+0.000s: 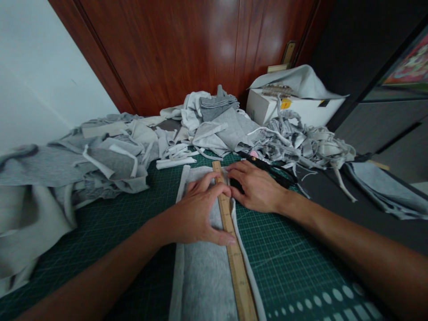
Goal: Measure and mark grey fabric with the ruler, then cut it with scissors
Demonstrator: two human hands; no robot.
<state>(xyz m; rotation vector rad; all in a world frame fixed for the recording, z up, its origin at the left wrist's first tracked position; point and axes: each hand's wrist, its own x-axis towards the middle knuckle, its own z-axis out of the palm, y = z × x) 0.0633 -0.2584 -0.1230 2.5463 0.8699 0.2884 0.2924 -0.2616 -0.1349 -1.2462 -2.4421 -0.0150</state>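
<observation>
Resting my left hand (197, 214) across the wooden ruler (236, 258), thumb and fingertips spread wide on it. Ruler lies lengthwise on grey fabric strip (207, 276), near its right edge, over green cutting mat (284, 249). My right hand (256, 187) is curled at that edge, far end; can't tell what it grips. Black scissors (279, 173) just beyond, scraps (217, 129) behind.
</observation>
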